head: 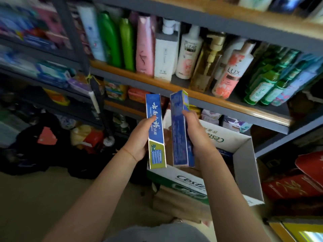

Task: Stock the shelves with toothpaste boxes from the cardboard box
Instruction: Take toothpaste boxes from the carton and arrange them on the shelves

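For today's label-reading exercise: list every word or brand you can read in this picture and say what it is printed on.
"CLEAR": white pump bottle on the shelf.
"LUX": pink floral bottle.
"Cest...", cut off: open cardboard box.
Chinese characters: toothpaste box in the left hand; its small Latin line is blurred.
Other labels: too blurred.

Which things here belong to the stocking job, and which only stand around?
Job: left hand and right hand, each gripping a blue toothpaste box; white cardboard box.
Around: shampoo bottles, red cartons, black bag.
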